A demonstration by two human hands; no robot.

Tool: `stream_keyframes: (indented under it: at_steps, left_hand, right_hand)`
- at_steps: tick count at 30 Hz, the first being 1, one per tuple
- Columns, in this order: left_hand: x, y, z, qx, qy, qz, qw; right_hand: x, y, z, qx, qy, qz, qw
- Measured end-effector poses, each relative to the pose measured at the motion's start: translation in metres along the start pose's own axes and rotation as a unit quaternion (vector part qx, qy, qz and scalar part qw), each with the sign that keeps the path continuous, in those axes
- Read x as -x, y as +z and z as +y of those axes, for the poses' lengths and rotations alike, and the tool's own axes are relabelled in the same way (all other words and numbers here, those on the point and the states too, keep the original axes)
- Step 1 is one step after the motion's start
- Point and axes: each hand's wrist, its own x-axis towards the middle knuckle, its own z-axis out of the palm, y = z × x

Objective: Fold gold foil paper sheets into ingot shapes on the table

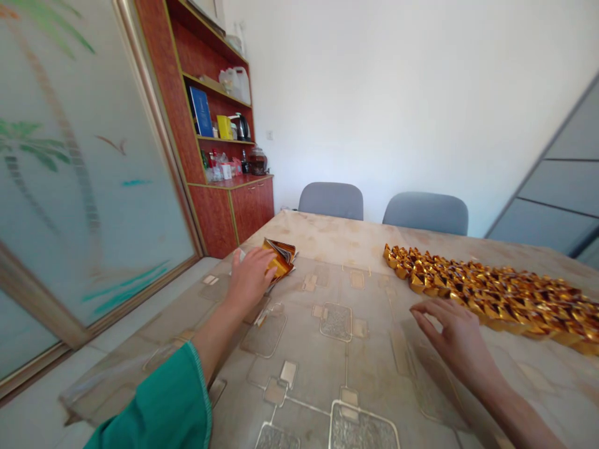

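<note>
On the left part of the table, a small stack of gold foil paper (283, 254) lies near the far left edge. My left hand (251, 272) reaches over it, its fingers touching the left side of the stack; whether they grip a sheet is hard to make out. Many folded gold foil pieces (491, 290) stand packed in rows on the right side of the table. Just in front of these rows, my right hand (447, 327) hovers with thumb and fingers apart and nothing between them.
A patterned cloth (309, 349) covers the table (337, 234). Two grey chairs (331, 199) stand behind its far edge. At the left are a red-brown shelf cabinet (210, 209) and a frosted sliding door (93, 156). Grey panels (561, 174) are at the right.
</note>
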Motion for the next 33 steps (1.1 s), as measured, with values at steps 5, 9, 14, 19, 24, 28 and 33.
stream_keyframes:
  at_steps: [5,9,14,19,24,28,33]
  left_hand:
    - [0.007,-0.001,-0.017,-0.067,-0.032,-0.043,0.996]
    - [0.009,-0.006,-0.016,-0.103,-0.046,-0.058,0.992]
    - [0.008,-0.002,-0.009,-0.14,-0.053,-0.057,0.987]
    - [0.007,0.003,-0.011,-0.168,-0.066,-0.044,0.983]
    - [0.007,0.001,-0.011,-0.166,-0.065,-0.038,0.983]
    - [0.007,0.0,-0.009,-0.148,-0.061,-0.016,0.987]
    - [0.004,-0.003,-0.006,-0.106,-0.041,0.034,0.993]
  right_hand:
    - [0.001,0.005,-0.01,-0.069,-0.005,-0.058,0.996]
    - [0.001,0.005,-0.009,-0.088,0.005,-0.057,0.994]
    - [0.0,0.004,-0.012,-0.111,0.014,-0.059,0.992]
    - [0.0,0.003,-0.015,-0.123,0.021,-0.075,0.989]
    - [0.0,0.003,-0.015,-0.127,0.025,-0.081,0.988]
    - [0.001,0.003,-0.016,-0.137,0.036,-0.087,0.986]
    - [0.0,0.0,-0.02,-0.172,0.062,-0.081,0.98]
